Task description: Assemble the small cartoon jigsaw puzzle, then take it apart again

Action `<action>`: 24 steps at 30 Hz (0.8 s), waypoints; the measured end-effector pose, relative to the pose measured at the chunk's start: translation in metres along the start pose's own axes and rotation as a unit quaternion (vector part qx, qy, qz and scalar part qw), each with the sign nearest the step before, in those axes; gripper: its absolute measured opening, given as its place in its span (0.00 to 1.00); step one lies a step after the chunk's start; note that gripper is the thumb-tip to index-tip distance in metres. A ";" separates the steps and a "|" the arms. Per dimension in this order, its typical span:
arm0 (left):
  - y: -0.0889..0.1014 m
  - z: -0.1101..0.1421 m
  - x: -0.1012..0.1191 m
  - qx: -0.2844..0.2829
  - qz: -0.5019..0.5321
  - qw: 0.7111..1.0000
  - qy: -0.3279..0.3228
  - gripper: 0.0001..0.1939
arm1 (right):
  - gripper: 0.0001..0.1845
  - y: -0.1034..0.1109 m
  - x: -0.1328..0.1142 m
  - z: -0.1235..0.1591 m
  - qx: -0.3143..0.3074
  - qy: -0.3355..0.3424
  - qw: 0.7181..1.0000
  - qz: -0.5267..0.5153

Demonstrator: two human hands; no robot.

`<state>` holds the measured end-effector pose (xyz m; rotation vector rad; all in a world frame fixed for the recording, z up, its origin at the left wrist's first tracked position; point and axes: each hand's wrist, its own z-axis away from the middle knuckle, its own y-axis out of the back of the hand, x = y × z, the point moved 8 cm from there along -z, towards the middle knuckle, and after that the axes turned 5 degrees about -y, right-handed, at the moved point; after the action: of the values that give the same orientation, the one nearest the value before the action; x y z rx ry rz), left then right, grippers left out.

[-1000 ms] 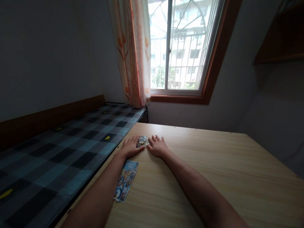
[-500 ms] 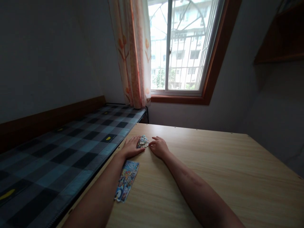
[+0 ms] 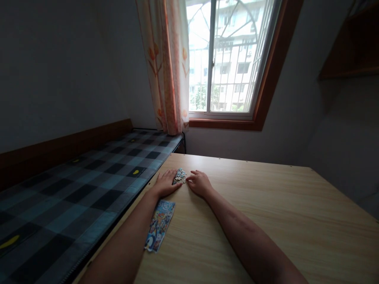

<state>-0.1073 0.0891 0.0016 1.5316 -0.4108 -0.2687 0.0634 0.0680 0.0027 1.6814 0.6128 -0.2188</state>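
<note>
A small heap of jigsaw puzzle pieces (image 3: 180, 176) lies on the wooden table between my two hands. My left hand (image 3: 166, 184) rests flat along the heap's left side, fingers stretched out and thumb reaching round the near edge. Against the right edge of the heap is my right hand (image 3: 199, 183), its fingers apart and slightly bent, with the fingertips at the outermost pieces. I see nothing held in either hand. A colourful printed packet (image 3: 160, 226) lies beside my left forearm, which covers part of its left edge.
The light wooden table (image 3: 281, 221) stretches to the right and away to the wall. Along its left side stands a bed with a checked mattress (image 3: 97, 177). Beyond are a floral curtain (image 3: 168, 79) and a barred window (image 3: 231, 71). A wooden shelf (image 3: 352, 51) hangs upper right.
The whole view has shifted very slightly. Both hands stay at the sides of the heap, with the left hand nudged a little against the pieces.
</note>
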 end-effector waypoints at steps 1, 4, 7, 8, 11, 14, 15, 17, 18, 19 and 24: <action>-0.001 -0.001 0.000 -0.001 0.000 1.000 0.000 0.43 | 0.18 0.001 0.000 0.000 0.005 -0.003 1.000 0.001; -0.001 -0.001 0.000 -0.003 0.003 1.000 -0.002 0.43 | 0.20 0.004 0.002 0.000 0.022 -0.010 1.000 0.006; 0.001 0.002 0.002 -0.005 0.006 1.000 -0.004 0.44 | 0.24 0.002 0.002 -0.004 0.015 -0.017 1.000 0.013; 0.001 0.002 0.003 -0.005 0.008 1.000 -0.006 0.44 | 0.25 0.001 0.002 -0.006 0.009 -0.020 1.000 0.016; 0.003 0.002 0.002 0.007 0.019 1.000 -0.010 0.44 | 0.27 -0.005 0.000 -0.017 -0.021 -0.022 0.999 0.020; 0.006 -0.002 -0.010 0.053 0.038 0.998 0.021 0.40 | 0.29 -0.009 -0.002 -0.032 -0.051 -0.020 0.998 0.018; 0.007 -0.004 -0.017 0.073 0.044 0.995 0.046 0.38 | 0.29 -0.010 -0.002 -0.037 -0.059 -0.019 0.998 0.017; 0.008 -0.005 -0.031 0.106 0.050 0.988 0.100 0.34 | 0.29 -0.012 -0.003 -0.047 -0.070 -0.016 0.997 0.016; 0.008 -0.006 -0.037 0.116 0.050 0.985 0.119 0.33 | 0.29 -0.013 -0.005 -0.051 -0.073 -0.013 0.997 0.015; 0.008 -0.006 -0.041 0.121 0.050 0.983 0.131 0.32 | 0.29 -0.014 -0.006 -0.054 -0.076 -0.009 0.997 0.015; 0.004 -0.007 -0.045 0.120 0.055 0.983 0.128 0.30 | 0.29 -0.016 -0.008 -0.062 -0.074 0.001 0.997 0.004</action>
<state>-0.1459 0.1141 0.0017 1.7465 -0.3297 0.0682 0.0367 0.1264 0.0053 1.5421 0.6084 -0.1614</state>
